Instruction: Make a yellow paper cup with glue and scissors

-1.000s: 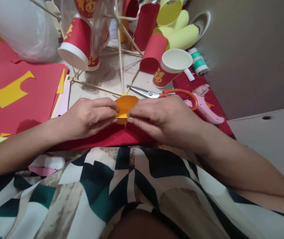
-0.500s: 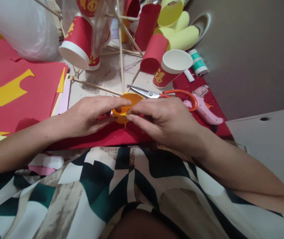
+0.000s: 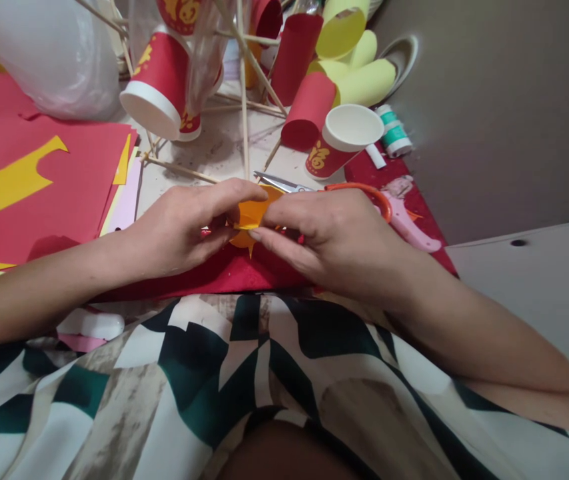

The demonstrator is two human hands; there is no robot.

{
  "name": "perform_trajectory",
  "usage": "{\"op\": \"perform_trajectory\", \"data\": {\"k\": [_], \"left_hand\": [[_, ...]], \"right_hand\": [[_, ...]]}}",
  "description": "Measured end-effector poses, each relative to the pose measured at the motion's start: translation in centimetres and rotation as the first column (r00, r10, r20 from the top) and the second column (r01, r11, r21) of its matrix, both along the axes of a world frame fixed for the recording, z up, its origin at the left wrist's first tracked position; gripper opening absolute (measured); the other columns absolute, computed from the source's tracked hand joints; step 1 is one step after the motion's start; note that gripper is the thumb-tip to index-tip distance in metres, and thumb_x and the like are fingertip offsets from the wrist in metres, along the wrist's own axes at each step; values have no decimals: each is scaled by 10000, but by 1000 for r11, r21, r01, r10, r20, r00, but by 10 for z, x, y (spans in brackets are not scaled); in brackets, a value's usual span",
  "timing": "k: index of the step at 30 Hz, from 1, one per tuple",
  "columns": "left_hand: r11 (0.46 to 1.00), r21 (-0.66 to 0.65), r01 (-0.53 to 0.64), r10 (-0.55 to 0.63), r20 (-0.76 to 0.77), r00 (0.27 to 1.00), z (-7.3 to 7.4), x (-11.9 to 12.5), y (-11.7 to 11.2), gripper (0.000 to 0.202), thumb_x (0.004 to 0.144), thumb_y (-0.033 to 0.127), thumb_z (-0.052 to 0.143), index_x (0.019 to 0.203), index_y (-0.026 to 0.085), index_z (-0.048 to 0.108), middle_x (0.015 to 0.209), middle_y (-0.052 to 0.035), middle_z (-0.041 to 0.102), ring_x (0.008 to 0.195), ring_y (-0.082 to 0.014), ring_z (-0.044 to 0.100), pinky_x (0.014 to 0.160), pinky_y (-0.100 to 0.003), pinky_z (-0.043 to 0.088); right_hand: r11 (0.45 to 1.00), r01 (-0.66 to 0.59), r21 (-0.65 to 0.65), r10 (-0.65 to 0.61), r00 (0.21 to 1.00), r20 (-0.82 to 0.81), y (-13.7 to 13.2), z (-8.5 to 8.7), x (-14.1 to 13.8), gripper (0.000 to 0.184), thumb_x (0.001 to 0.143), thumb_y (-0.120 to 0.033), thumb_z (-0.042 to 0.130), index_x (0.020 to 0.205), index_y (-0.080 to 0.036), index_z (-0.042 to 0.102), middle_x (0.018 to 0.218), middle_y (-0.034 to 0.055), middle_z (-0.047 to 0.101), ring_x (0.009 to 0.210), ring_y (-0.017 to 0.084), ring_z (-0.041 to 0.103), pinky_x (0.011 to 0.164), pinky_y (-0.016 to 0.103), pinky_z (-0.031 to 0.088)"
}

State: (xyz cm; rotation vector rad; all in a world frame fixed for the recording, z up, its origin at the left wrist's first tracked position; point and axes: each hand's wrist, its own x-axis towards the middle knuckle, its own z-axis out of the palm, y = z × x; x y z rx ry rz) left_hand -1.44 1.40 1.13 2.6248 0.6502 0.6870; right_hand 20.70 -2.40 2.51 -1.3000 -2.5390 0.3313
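Observation:
A piece of yellow paper, curled into a ring, is held between both hands close to the table's front edge. My left hand grips its left side, with thumb and fingers bent around the rim. From the right, my right hand pinches the near rim between thumb and forefinger. A small pointed yellow tip hangs below the ring. Just behind my right hand lie scissors with orange handles, partly covered by that hand.
Red paper sheets with a cut yellow scrap lie left. Wooden sticks form a frame by red paper cups. Another cup, red tubes, yellow tubes and a pink glue gun stand or lie right.
The fingers of my left hand have shifted slightly on the yellow paper ring, the upper finger lifting a little. My right hand keeps its pinch.

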Motion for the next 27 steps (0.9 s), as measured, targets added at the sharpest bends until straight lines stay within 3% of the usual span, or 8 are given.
{"op": "perform_trajectory", "data": {"k": [8,13,16,21,27], "left_hand": [[999,36,37,-36,-16,999,1,-5,3,336,931,242,640,1264,228,601,1143,-94,742,906,-197,738,797,-298,575],[994,67,92,-92,3,996,-5,-7,15,130,992,271,559,980,226,681,932,-70,747,851,-179,719,750,-277,566],[988,89,127,-130,25,991,-8,-6,18,169,994,234,551,906,195,690,874,-80,734,806,-167,709,704,-255,551],[983,93,161,-162,4,987,-8,-8,16,159,986,199,539,942,168,688,869,-89,727,787,-169,694,699,-260,542],[987,111,118,-108,-94,990,-1,-5,4,130,987,229,535,968,174,652,941,-81,718,806,-159,682,666,-225,503]], "right_hand": [[999,-36,6,36,998,51,1,3,-2,258,989,-292,503,817,-189,666,723,51,677,613,175,557,569,298,303],[997,-46,69,41,997,71,3,2,-1,293,992,-300,493,770,-188,648,665,40,646,569,156,515,546,290,288],[993,-64,104,58,996,63,3,-1,4,284,996,-310,495,804,-184,662,724,56,686,616,171,569,562,287,331],[982,-148,113,158,984,-84,4,-10,16,195,1011,-245,498,940,-181,667,899,79,747,800,197,677,690,294,475],[939,-273,208,294,953,-79,7,-13,18,170,1000,-168,484,938,-170,643,853,74,739,762,183,667,658,278,475]]}}
